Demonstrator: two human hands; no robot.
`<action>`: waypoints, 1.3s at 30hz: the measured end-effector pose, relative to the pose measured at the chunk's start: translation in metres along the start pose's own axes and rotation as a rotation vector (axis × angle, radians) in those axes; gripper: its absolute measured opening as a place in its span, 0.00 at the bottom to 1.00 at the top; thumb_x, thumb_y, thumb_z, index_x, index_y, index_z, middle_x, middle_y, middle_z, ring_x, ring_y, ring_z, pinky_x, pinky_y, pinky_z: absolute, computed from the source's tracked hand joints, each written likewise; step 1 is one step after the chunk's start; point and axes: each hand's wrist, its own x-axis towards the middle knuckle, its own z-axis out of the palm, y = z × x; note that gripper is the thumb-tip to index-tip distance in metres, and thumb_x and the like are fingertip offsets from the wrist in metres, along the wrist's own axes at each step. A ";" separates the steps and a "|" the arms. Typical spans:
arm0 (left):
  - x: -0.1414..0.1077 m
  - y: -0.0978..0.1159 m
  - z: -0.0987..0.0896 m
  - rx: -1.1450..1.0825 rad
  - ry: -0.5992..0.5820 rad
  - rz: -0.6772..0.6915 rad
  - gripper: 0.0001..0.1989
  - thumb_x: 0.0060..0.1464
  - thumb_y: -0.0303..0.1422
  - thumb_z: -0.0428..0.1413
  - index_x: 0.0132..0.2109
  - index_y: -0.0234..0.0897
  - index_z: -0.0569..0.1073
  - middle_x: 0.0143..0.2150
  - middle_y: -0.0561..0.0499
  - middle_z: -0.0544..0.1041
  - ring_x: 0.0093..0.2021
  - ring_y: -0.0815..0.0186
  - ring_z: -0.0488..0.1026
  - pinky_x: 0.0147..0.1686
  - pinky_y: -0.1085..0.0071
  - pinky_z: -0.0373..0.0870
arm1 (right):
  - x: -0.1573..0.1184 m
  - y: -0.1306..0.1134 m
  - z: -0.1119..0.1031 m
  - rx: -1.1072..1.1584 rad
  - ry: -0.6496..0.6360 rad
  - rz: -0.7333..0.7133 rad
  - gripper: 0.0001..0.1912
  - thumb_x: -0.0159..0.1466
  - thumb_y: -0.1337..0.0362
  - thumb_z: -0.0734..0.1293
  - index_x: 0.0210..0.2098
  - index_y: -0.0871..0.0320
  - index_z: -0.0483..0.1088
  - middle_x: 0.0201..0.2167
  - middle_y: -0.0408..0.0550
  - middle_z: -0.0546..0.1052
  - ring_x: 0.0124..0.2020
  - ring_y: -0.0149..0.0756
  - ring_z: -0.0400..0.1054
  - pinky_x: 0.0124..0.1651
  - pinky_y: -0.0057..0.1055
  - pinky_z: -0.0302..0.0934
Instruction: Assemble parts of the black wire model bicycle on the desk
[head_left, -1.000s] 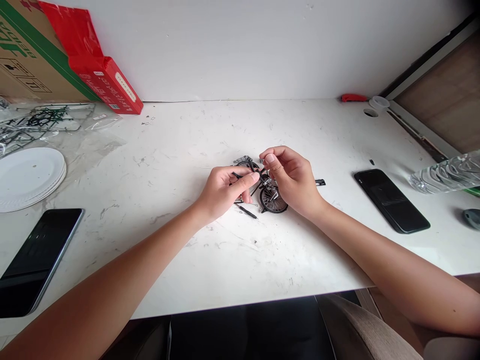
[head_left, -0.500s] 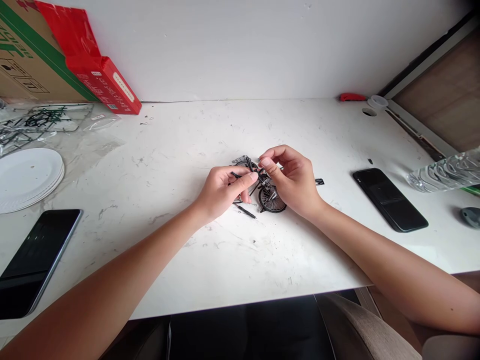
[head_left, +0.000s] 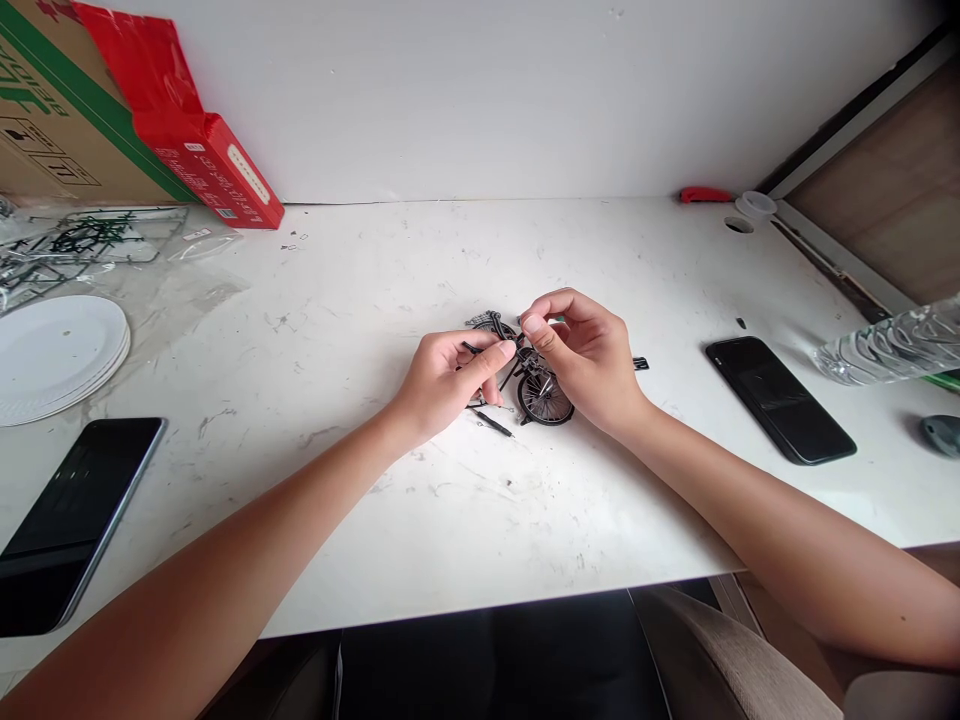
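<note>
A small black model bicycle point(head_left: 546, 400) is at the middle of the table, partly covered by both hands. My left hand point(head_left: 450, 382) is closed in a pinch at its left side, thumb and forefinger on a thin black part of it. Facing it, my right hand point(head_left: 592, 355) pinches close to the upper frame; whatever lies between thumb and forefinger is too small to name. Just below my left fingers lies a thin black rod-like piece point(head_left: 492, 424). A little black slotted part point(head_left: 640, 364) shows right of my right hand.
Phones lie at the left point(head_left: 82, 520) and right point(head_left: 780, 400). Stacked white plates point(head_left: 60, 355), dark plastic part frames point(head_left: 90, 235) and a red box point(head_left: 225, 175) occupy the left. A clear bottle point(head_left: 892, 345) lies far right, with a red tool point(head_left: 706, 194) at the back.
My right hand has shifted very slightly to the right. Both hands keep their pinched shape at the model bicycle, and the rest looks unchanged.
</note>
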 end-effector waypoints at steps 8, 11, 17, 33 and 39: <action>0.000 0.000 0.000 0.004 0.011 0.005 0.20 0.63 0.49 0.62 0.33 0.37 0.75 0.23 0.52 0.75 0.27 0.65 0.78 0.31 0.70 0.74 | -0.002 0.000 0.000 0.001 -0.008 0.001 0.22 0.65 0.39 0.73 0.38 0.51 0.76 0.34 0.46 0.76 0.38 0.38 0.73 0.39 0.36 0.70; 0.000 0.000 0.001 0.010 0.016 0.001 0.20 0.63 0.49 0.63 0.32 0.37 0.75 0.23 0.52 0.75 0.27 0.65 0.78 0.30 0.70 0.74 | -0.002 -0.002 0.001 -0.009 -0.003 -0.004 0.22 0.64 0.39 0.73 0.38 0.51 0.77 0.35 0.47 0.78 0.39 0.39 0.73 0.38 0.37 0.70; 0.001 0.000 0.001 -0.012 0.027 -0.017 0.19 0.63 0.49 0.63 0.34 0.37 0.75 0.22 0.52 0.75 0.27 0.65 0.77 0.29 0.71 0.73 | -0.002 -0.002 0.000 -0.031 -0.006 -0.014 0.21 0.67 0.41 0.72 0.39 0.52 0.77 0.38 0.48 0.79 0.41 0.40 0.74 0.40 0.37 0.71; 0.001 -0.001 0.000 -0.027 0.019 -0.020 0.18 0.63 0.49 0.63 0.37 0.37 0.78 0.23 0.52 0.75 0.27 0.65 0.78 0.30 0.70 0.73 | -0.002 0.006 0.000 0.019 0.001 0.010 0.21 0.68 0.42 0.71 0.45 0.52 0.78 0.38 0.48 0.81 0.39 0.39 0.76 0.42 0.37 0.74; 0.001 0.000 0.001 -0.037 0.024 -0.019 0.18 0.63 0.49 0.63 0.36 0.37 0.77 0.23 0.52 0.75 0.27 0.65 0.78 0.30 0.70 0.73 | -0.002 0.003 -0.001 -0.001 0.016 0.006 0.22 0.67 0.42 0.73 0.44 0.53 0.80 0.39 0.49 0.83 0.40 0.40 0.78 0.43 0.39 0.76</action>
